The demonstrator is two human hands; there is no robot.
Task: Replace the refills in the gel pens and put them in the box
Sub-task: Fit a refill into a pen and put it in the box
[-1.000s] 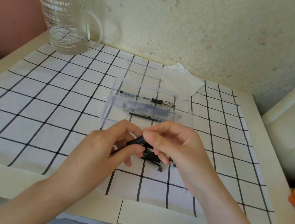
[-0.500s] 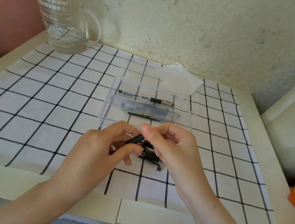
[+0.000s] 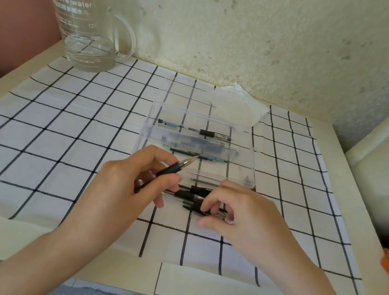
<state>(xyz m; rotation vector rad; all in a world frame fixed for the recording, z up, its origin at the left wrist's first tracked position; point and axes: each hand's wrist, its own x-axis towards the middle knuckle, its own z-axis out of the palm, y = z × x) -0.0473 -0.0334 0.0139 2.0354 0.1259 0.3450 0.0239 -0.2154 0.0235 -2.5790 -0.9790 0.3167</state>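
Indoors, checked cloth on cream table, speckled wall, left hand gripping pen, right hand, hold unclear

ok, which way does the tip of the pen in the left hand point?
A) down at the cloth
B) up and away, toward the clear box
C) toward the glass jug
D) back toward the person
B: the left hand grips the gel pen slanted, with its metal tip raised toward the near side of the clear box.
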